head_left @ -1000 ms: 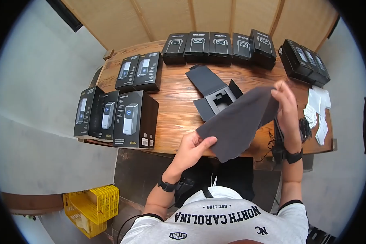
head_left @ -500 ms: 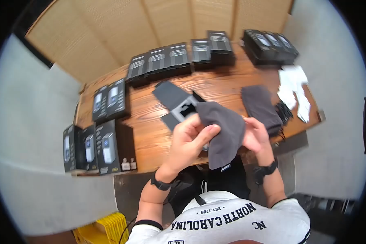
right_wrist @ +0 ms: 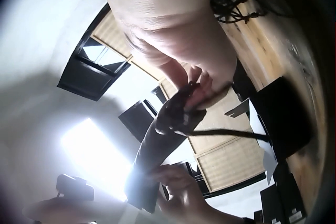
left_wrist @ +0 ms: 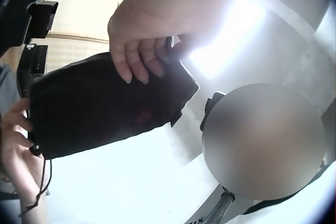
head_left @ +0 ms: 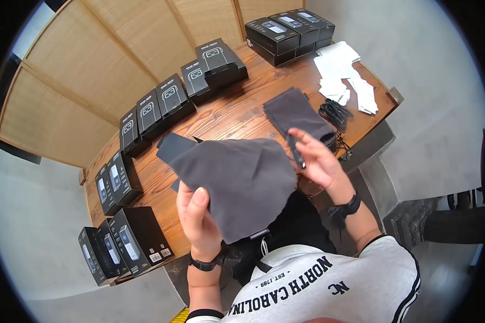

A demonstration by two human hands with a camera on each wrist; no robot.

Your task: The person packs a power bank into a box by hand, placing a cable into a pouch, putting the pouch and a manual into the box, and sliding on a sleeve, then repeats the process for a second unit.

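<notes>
A dark grey cloth drawstring pouch (head_left: pixel 242 180) is held up in front of the body, with a small label on its lower edge. My left hand (head_left: pixel 196 218) grips its left side, thumb on top and fingers beneath. At the other end, my right hand (head_left: pixel 320 161) pinches the pouch's mouth, beside a black strip (head_left: pixel 295 151). A thin cord (left_wrist: pixel 50 179) dangles there in the left wrist view. Behind the pouch, an open black box (head_left: pixel 175 146) is mostly hidden, one flap showing. Similar grey pouches (head_left: pixel 293 110) lie stacked beyond my right hand.
Black cables (head_left: pixel 333 112) and white paper pieces (head_left: pixel 337 67) lie at the wooden table's (head_left: pixel 253 81) right end. Black boxes (head_left: pixel 170 97) line the back edge; others (head_left: pixel 291 29) are stacked at the far right. More printed boxes (head_left: pixel 129 242) stand at the left.
The head view has swung to the right. The pouch went from stretched between my hands to bunched, and now hangs spread out. My right hand has come down from its raised place.
</notes>
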